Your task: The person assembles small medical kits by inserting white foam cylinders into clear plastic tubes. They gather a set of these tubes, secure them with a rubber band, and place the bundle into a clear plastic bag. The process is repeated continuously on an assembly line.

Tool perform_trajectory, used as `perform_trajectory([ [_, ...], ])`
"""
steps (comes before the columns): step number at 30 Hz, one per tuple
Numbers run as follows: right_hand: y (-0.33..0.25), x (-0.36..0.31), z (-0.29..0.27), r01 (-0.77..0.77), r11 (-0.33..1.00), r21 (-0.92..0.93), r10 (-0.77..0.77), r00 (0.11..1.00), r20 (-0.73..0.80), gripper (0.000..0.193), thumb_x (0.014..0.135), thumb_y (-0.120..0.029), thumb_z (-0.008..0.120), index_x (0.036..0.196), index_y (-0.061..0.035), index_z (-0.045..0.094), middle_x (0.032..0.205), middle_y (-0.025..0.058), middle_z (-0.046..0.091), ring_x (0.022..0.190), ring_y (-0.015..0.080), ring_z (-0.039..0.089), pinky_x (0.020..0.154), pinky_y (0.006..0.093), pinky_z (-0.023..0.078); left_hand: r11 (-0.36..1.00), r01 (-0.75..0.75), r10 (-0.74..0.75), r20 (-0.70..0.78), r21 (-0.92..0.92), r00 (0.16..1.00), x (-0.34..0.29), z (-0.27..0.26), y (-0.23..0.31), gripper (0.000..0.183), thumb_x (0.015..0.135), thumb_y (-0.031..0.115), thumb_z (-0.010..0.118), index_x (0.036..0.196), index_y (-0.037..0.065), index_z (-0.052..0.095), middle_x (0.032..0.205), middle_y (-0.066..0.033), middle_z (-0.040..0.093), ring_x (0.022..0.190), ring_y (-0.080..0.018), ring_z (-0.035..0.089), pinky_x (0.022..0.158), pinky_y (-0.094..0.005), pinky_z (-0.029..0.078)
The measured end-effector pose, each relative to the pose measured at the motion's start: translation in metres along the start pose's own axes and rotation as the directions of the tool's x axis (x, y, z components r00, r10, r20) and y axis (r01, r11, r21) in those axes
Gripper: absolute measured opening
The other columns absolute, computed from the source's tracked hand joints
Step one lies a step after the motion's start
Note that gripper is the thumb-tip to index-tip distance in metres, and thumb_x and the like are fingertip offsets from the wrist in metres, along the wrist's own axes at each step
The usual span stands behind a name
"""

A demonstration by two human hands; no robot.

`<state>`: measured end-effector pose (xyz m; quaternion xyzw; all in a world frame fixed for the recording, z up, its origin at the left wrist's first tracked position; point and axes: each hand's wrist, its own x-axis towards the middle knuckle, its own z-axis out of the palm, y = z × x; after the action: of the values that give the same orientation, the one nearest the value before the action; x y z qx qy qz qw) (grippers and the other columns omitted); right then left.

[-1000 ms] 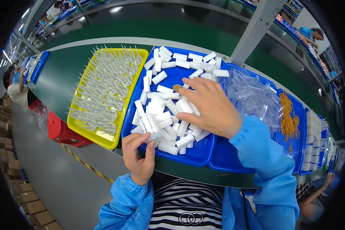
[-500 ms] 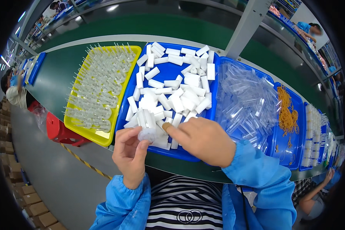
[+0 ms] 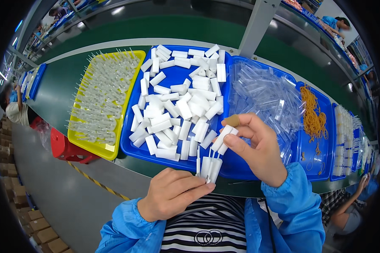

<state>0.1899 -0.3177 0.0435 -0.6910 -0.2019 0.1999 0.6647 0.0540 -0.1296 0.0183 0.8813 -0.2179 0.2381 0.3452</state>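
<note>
- Your left hand (image 3: 169,192) has its fingers nearly closed, pinching the lower end of a holder (image 3: 210,166) with white pieces and thin pins standing from it, at the front edge of the tabletop (image 3: 55,101).
- Your right hand (image 3: 261,145) has thumb and index finger pressed on two white pieces (image 3: 224,139) just above the holder; pins show between them and the holder.
- A tan cover (image 3: 232,121) wraps your right index fingertip.
- Your left fingers hide the holder's base and your left thumb; the pin count is hard to make out.
- Ahead of your hands, a blue tray (image 3: 173,76) carries loose white pieces.
- To its left, a yellow tray (image 3: 95,147) carries upright clear spikes (image 3: 101,88); to its right lie clear tubes (image 3: 261,90), then orange bands (image 3: 310,105).
- The tabletop is green; a red stool (image 3: 63,145) and cardboard boxes (image 3: 37,227) stand on the grey floor (image 3: 88,202).
- A co-worker (image 3: 333,23) sits small and blurred at upper right; the dark rim cuts off others.
</note>
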Motion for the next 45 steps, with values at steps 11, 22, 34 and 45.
perform_trajectory([
  [11,0.003,-0.015,0.003,0.285,0.930,-0.232,-0.212,0.932,0.295,0.026,0.088,-0.013,0.074,0.112,-0.0062,0.066,0.103,0.0065,0.070,0.096,0.0168,0.065,0.095,0.0324,0.039,0.997,0.025,-0.036,-0.167,-0.068,0.985,-0.015,0.010,-0.010,0.037,0.068,0.006,0.079,0.104,0.009,0.072,0.100,-0.0065,0.068,0.082,-0.0228,0.065,0.064,-0.0311,0.051],
  [22,0.002,0.010,0.009,0.542,0.535,-0.648,-0.333,0.840,0.428,0.026,0.083,-0.005,0.069,0.109,-0.0046,0.065,0.106,0.0070,0.065,0.101,0.0209,0.060,0.091,0.0346,0.045,0.980,0.199,-0.194,-0.227,0.001,0.954,-0.017,-0.014,-0.017,0.039,0.068,-0.001,0.086,0.101,0.005,0.066,0.093,-0.0103,0.067,0.079,-0.0240,0.066,0.067,-0.0315,0.052],
  [34,0.023,0.028,0.032,0.697,-0.011,-0.717,-0.194,0.702,0.685,0.009,0.073,-0.011,0.065,0.081,-0.0058,0.065,0.081,0.0052,0.061,0.086,0.0199,0.060,0.073,0.0316,0.047,0.970,0.178,-0.166,-0.080,0.166,0.983,-0.020,-0.009,-0.020,0.037,0.065,0.001,0.085,0.099,0.006,0.071,0.087,-0.0076,0.066,0.075,-0.0246,0.063,0.061,-0.0336,0.050],
  [45,0.006,0.041,0.023,0.679,0.028,-0.734,-0.161,0.727,0.667,0.009,0.076,-0.010,0.063,0.083,-0.0055,0.063,0.083,0.0072,0.062,0.085,0.0227,0.062,0.071,0.0335,0.053,0.964,0.191,-0.170,-0.124,0.184,0.978,-0.025,-0.011,-0.023,0.038,0.066,-0.007,0.081,0.101,0.006,0.071,0.089,-0.0077,0.064,0.078,-0.0247,0.062,0.064,-0.0342,0.049],
])
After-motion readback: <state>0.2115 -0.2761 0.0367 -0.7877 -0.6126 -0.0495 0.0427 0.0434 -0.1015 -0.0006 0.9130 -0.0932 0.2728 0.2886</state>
